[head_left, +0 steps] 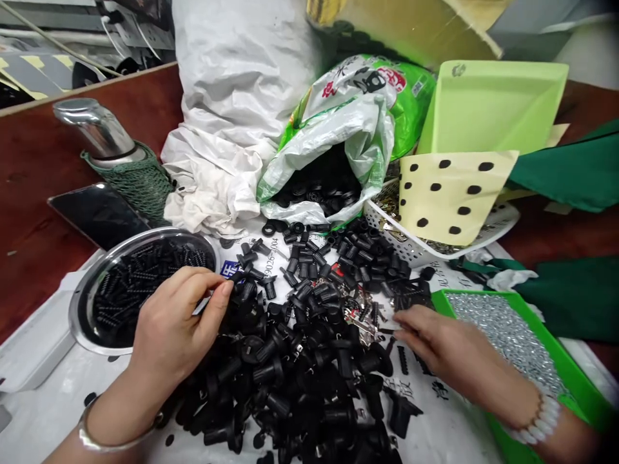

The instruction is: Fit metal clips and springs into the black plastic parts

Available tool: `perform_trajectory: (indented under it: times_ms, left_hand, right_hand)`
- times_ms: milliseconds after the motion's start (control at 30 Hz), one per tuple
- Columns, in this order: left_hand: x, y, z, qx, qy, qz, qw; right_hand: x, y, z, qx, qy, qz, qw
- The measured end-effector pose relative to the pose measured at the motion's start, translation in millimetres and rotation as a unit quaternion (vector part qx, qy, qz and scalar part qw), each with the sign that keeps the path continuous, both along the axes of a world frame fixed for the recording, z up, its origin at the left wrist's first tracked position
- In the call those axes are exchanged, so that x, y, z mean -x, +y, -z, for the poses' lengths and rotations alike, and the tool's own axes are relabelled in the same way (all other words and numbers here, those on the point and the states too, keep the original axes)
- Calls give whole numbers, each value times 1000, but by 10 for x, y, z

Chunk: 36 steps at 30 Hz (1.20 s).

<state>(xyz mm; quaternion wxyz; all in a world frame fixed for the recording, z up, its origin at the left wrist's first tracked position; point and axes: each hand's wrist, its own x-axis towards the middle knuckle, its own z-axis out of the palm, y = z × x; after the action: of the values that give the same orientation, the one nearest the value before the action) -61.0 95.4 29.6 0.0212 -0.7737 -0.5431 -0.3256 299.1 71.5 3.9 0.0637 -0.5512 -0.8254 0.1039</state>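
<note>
My left hand (181, 322) is closed in a pinch beside the left edge of a heap of black plastic parts (300, 361). What its fingertips hold cannot be told apart from the black parts behind them. On the heap's right side, my right hand (445, 348) has thumb and fingers nearly together, close to small shiny metal clips (360, 322) and black springs (402, 359). Anything between those fingertips is too small to make out. Short black sleeves (309, 258) lie at the back of the heap.
A round steel bowl (80, 309) of black springs stands left, behind it a phone (99, 212) and a flask (126, 174). An opened bag (329, 138) of black caps is at the back. Right are a white basket (403, 245) and a green tray (532, 316) of small metal pieces.
</note>
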Motion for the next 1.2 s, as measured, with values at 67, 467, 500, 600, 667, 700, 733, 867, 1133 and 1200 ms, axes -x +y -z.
perform_trajectory:
  times_ms: [67,467,500,600,667,700,733,867,1133,1200]
  left_hand:
    - [-18,48,-22,4,7,5,1000]
    - [-169,86,-79,48,57,26,997]
    - [-173,86,-83,51,60,29,996]
    - [-191,88,-104,57,65,37,996]
    - [-233,68,-127,67,64,48,995]
    - [-271,43,-140,77,59,55,994]
    - [-324,4,-154,93,52,66,992]
    - [-688,-255,-197,182,3,181,967]
    - [-1418,-538,-64,210,-19,339,917]
    - [-1452,-532,-23,219,-30,332,917]
  right_hand:
    - [-37,-49,67,6,-17,-22,1000]
    - [-86,-92,242,8,1,-42,999]
    - [-88,-98,237,12,12,-39,999]
    - [-77,-111,208,30,51,-24,998]
    - [-61,-112,182,42,87,-14,995]
    - [-54,-111,166,49,108,-8,993]
    - [-47,-110,147,52,129,-1,990]
    - [7,-146,16,3,179,16,984]
    - [304,-463,-309,-91,188,-46,977]
    - [314,-517,-310,-89,209,-41,973]
